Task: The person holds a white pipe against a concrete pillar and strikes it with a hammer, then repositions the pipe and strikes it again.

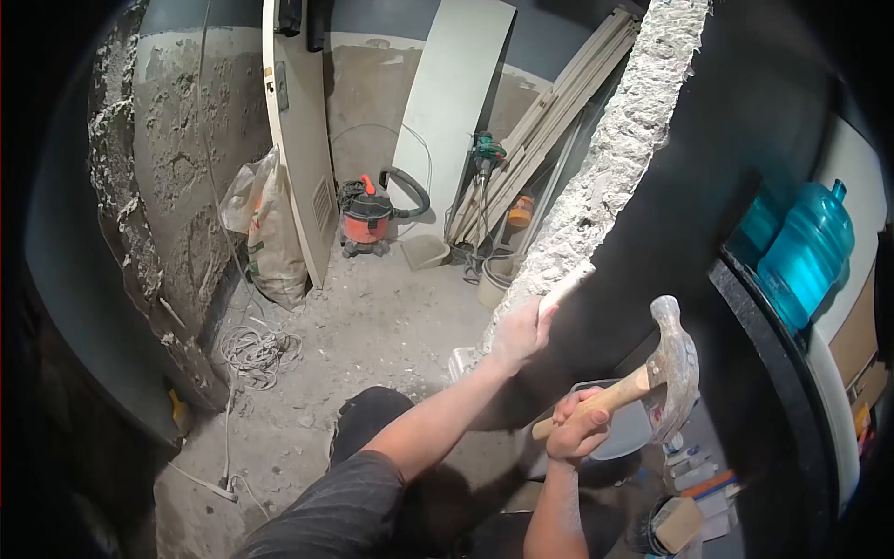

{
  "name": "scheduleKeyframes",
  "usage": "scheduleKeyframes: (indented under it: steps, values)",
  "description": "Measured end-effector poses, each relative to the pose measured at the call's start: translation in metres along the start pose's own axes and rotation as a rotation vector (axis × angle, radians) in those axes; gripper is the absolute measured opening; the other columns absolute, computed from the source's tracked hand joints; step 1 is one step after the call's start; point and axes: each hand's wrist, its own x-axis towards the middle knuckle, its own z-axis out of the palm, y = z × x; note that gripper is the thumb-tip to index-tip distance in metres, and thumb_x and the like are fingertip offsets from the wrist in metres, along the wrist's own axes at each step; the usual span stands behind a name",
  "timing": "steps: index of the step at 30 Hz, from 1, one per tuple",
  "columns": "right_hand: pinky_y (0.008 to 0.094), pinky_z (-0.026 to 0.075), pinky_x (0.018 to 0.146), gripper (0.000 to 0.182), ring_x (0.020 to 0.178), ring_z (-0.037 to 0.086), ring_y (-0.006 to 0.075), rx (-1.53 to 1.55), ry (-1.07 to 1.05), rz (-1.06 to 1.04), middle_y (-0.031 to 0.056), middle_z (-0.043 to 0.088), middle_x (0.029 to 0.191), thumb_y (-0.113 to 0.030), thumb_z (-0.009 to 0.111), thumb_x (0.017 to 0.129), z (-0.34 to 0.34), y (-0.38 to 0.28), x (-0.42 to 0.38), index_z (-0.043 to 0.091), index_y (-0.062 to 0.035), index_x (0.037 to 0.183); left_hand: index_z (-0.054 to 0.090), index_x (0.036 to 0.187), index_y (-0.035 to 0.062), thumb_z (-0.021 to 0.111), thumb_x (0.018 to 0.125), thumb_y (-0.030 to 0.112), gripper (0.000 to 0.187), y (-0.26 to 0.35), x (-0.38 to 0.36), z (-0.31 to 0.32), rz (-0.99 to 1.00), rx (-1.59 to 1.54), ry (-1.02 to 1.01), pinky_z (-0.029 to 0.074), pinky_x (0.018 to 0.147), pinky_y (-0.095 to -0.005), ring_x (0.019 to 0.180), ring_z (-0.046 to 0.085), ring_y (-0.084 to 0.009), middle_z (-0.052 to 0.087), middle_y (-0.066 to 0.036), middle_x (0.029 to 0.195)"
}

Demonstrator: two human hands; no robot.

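My left hand [521,334] is closed around a dust-whitened chisel [566,285], its tip pointing up and right at the rough, chipped wall edge [596,200]. Lower and to the right, my right hand [579,427] grips the wooden handle of a claw hammer [672,368]. The hammer's metal head is raised, apart from the chisel, in front of the dark wall face [717,186]. My fingers hide the lower part of the chisel.
A red-and-black shop vacuum [365,216], a full sack [276,247] and a coiled cable [261,354] lie on the dusty floor. Blue water jugs [808,252] stand on a black counter [778,326] at right. Planks [549,121] lean at the back.
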Motion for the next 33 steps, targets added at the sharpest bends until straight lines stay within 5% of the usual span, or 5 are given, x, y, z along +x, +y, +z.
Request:
scheduleKeyframes:
  steps: [11, 16, 20, 27, 33]
  values:
    - [0.0216, 0.032, 0.048, 0.045, 0.052, 0.042, 0.0084, -0.632, -0.122, 0.084, 0.0014, 0.05, 0.066, -0.045, 0.043, 0.104, -0.009, 0.066, 0.017, 0.052, -0.0016, 0.097, 0.057, 0.092, 0.004, 0.05, 0.102, 0.028, 0.027, 0.001, 0.009, -0.007, -0.096, -0.119, -0.041, 0.045, 0.06, -0.0521, 0.071, 0.059, -0.0481, 0.059, -0.024, 0.073]
    - [0.0209, 0.033, 0.049, 0.053, 0.053, 0.041, 0.0089, -0.254, -0.056, 0.102, 0.0028, 0.046, 0.069, -0.052, 0.04, 0.103, 0.015, 0.02, 0.008, 0.049, -0.0005, 0.093, 0.058, 0.091, 0.0052, 0.05, 0.102, 0.031, 0.029, -0.003, 0.009, -0.004, -0.068, -0.083, -0.028, 0.047, 0.061, -0.0527, 0.072, 0.061, -0.047, 0.062, -0.023, 0.074]
    - [0.0236, 0.036, 0.05, 0.059, 0.055, 0.044, 0.0098, -0.321, -0.007, -0.297, 0.0039, 0.047, 0.07, -0.056, 0.04, 0.102, 0.013, 0.042, 0.014, 0.047, 0.0002, 0.084, 0.056, 0.094, 0.0035, 0.05, 0.101, 0.028, 0.026, 0.004, 0.013, -0.013, -0.129, -0.065, -0.107, 0.045, 0.063, -0.0545, 0.075, 0.059, -0.0502, 0.061, -0.028, 0.077]
    - [0.0221, 0.039, 0.048, 0.045, 0.055, 0.048, 0.0079, -0.319, -0.016, 0.14, 0.0041, 0.052, 0.071, -0.043, 0.044, 0.104, 0.002, 0.058, -0.003, 0.052, 0.0003, 0.094, 0.057, 0.096, 0.0027, 0.052, 0.1, 0.026, 0.024, -0.008, 0.022, -0.018, -0.05, -0.048, -0.069, 0.046, 0.066, -0.0546, 0.08, 0.059, -0.0498, 0.061, -0.028, 0.083]
    - [0.0232, 0.035, 0.048, 0.062, 0.054, 0.043, 0.0116, -0.311, 0.046, -0.383, 0.0033, 0.045, 0.068, -0.063, 0.034, 0.1, 0.022, 0.077, -0.007, 0.043, -0.0037, 0.082, 0.054, 0.092, 0.0038, 0.053, 0.099, 0.028, 0.025, -0.022, 0.016, -0.015, -0.036, 0.001, -0.148, 0.046, 0.066, -0.0539, 0.078, 0.058, -0.0483, 0.059, -0.026, 0.082]
